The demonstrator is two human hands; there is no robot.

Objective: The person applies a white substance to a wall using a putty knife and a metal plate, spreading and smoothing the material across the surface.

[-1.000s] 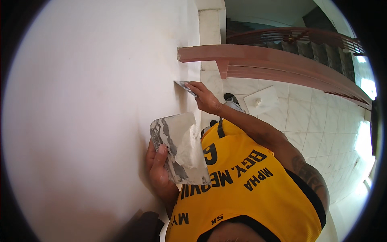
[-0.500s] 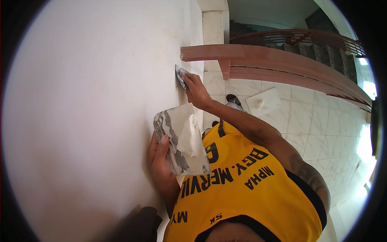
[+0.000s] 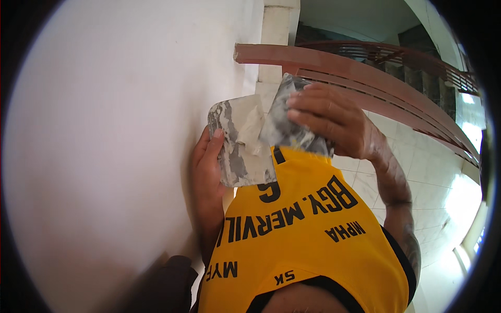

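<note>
My left hand grips a flat, rounded-corner board streaked grey and white, with a lump of off-white putty on it, close to the white wall. My right hand is closed on a flat scraper blade smeared grey and white, held tilted right beside the board's putty side; whether the two touch I cannot tell. Below both lies the front of my yellow sleeveless shirt with black lettering.
A reddish-brown railing crosses the upper right, with dark stairs beyond. A pale tiled floor lies at the right. A dark object sits at the lower left against the wall.
My right hand has left the wall with the scraper and come back toward me, beside the board. My left hand and board have moved upward in view.
</note>
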